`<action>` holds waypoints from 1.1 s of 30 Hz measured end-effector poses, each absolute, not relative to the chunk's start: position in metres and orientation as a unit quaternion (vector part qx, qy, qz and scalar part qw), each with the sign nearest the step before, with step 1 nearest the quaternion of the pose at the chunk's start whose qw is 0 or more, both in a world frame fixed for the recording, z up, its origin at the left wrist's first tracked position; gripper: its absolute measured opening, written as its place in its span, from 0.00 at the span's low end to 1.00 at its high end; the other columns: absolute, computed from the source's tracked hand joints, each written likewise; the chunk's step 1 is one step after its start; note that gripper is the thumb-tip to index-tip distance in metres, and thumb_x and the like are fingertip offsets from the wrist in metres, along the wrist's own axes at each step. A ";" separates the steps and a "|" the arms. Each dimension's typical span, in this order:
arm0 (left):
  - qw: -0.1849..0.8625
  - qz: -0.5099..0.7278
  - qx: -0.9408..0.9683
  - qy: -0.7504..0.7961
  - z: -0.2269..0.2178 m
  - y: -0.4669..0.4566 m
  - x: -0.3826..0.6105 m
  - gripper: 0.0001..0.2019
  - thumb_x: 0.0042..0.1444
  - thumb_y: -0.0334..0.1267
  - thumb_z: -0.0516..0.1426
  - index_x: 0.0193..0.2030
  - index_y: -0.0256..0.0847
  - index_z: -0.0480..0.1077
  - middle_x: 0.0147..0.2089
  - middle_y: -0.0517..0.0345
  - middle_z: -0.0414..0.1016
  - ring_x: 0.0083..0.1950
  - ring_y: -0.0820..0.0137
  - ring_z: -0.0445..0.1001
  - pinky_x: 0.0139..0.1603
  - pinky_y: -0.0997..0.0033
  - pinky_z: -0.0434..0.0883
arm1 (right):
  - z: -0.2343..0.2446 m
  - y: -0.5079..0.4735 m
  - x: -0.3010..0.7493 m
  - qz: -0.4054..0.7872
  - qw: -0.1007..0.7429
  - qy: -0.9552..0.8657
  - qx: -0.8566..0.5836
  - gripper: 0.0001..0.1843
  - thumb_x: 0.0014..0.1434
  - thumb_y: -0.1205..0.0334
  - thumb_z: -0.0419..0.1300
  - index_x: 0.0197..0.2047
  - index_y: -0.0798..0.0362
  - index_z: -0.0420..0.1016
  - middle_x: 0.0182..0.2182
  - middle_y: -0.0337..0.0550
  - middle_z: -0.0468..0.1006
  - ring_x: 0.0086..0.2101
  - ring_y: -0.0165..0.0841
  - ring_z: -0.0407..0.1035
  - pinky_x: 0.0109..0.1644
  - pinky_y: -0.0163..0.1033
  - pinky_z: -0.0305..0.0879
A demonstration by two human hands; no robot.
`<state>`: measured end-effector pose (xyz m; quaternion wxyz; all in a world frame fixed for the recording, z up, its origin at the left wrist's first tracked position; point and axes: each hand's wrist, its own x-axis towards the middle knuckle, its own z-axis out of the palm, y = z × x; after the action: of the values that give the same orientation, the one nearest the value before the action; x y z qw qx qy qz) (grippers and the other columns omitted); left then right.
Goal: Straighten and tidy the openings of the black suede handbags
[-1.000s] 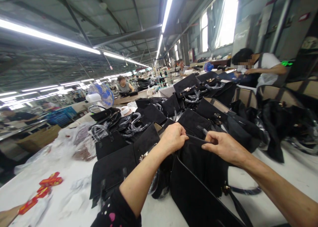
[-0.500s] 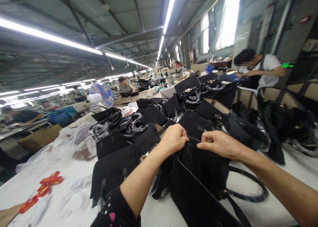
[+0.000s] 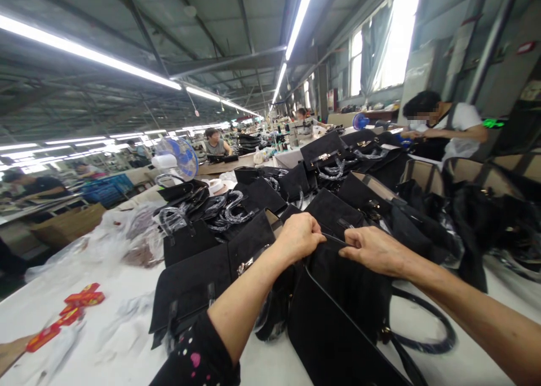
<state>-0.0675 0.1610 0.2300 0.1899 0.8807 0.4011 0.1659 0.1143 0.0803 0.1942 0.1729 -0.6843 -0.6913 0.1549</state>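
A black suede handbag (image 3: 344,301) stands on the white table (image 3: 118,341) right in front of me. My left hand (image 3: 299,236) is clenched on the bag's upper rim at its left end. My right hand (image 3: 374,251) pinches the same rim a little to the right, fingers closed on the edge. The two hands are almost touching. The bag's black handle (image 3: 426,329) loops out on the table to the right. What the fingers grip at the rim is hidden by the hands.
Many more black handbags (image 3: 253,205), some with plastic-wrapped handles, crowd the table beyond my hands. Clear plastic bags (image 3: 127,234) and red packets (image 3: 76,307) lie at the left. A blue fan (image 3: 180,158) stands behind. A person in white (image 3: 448,124) works at the far right.
My right hand slid left along the bag's rim toward my left hand. The bag's handle swung out onto the table at the right. The view shifted slightly.
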 end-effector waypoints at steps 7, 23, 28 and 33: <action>0.185 0.195 0.875 0.402 0.229 0.161 -0.082 0.09 0.46 0.33 0.68 0.24 0.39 0.72 0.39 0.59 0.78 0.40 0.70 0.76 0.41 0.73 0.70 | 0.205 0.092 0.102 0.196 0.206 -0.719 -0.634 0.15 0.59 0.55 0.61 0.25 0.51 0.65 0.22 0.33 0.66 0.26 0.30 0.62 0.29 0.37 0.50; 0.134 0.177 0.851 0.475 0.229 0.149 -0.094 0.03 0.48 0.36 0.65 0.27 0.42 0.76 0.34 0.58 0.80 0.37 0.64 0.76 0.40 0.66 0.69 | 0.209 0.093 0.095 0.182 0.200 -0.712 -0.648 0.15 0.57 0.60 0.62 0.22 0.52 0.65 0.20 0.34 0.67 0.25 0.30 0.62 0.28 0.37 0.49; 0.132 0.173 0.855 0.471 0.229 0.150 -0.099 0.02 0.50 0.37 0.63 0.29 0.43 0.76 0.32 0.59 0.80 0.36 0.66 0.76 0.38 0.68 0.68 | 0.212 0.091 0.094 0.181 0.196 -0.713 -0.649 0.15 0.57 0.60 0.62 0.22 0.51 0.66 0.20 0.34 0.67 0.25 0.31 0.62 0.28 0.37 0.49; 0.120 0.169 0.859 0.469 0.232 0.149 -0.096 0.03 0.51 0.37 0.62 0.28 0.42 0.75 0.29 0.59 0.78 0.34 0.65 0.76 0.38 0.68 0.69 | 0.214 0.088 0.091 0.180 0.194 -0.711 -0.651 0.14 0.58 0.61 0.61 0.22 0.51 0.66 0.20 0.34 0.67 0.25 0.30 0.62 0.28 0.37 0.49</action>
<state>-0.0961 0.1494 0.2322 0.1205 0.8587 0.4687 0.1686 0.0905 0.0881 0.2143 0.1937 -0.6511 -0.7113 0.1804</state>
